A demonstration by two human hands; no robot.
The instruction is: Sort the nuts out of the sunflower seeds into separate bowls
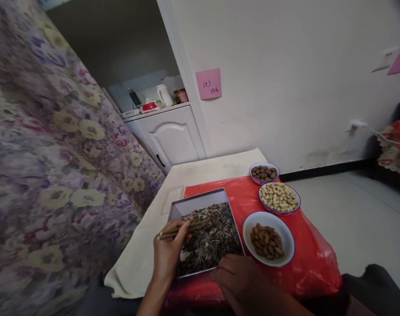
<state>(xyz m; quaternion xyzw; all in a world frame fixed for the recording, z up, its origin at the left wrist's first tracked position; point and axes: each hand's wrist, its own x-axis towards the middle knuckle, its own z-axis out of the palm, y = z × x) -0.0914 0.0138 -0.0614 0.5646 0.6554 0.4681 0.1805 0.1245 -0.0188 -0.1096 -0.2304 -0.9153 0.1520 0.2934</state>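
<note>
My left hand (170, 245) is closed around a pair of wooden chopsticks (195, 227), held nearly level over the left part of a box (200, 199). Their tips reach into the sunflower seeds (216, 239) that fill much of it. A few small brownish bits lie among the seeds near the tips, too small to name. At the near right corner of the box, my right hand (234, 274) is curled over the rim; its fingertips are hidden. Just right of the box stands a white bowl (287, 239) of almonds (266, 241).
Behind the almonds are a bowl of peanuts (279, 197) and a bowl of round brown nuts (264, 172), along the table's right edge. A red plastic sheet (241, 193) covers part of the pale tablecloth (216, 169). A floral curtain (71, 175) hangs left; a white cabinet (173, 136) stands behind.
</note>
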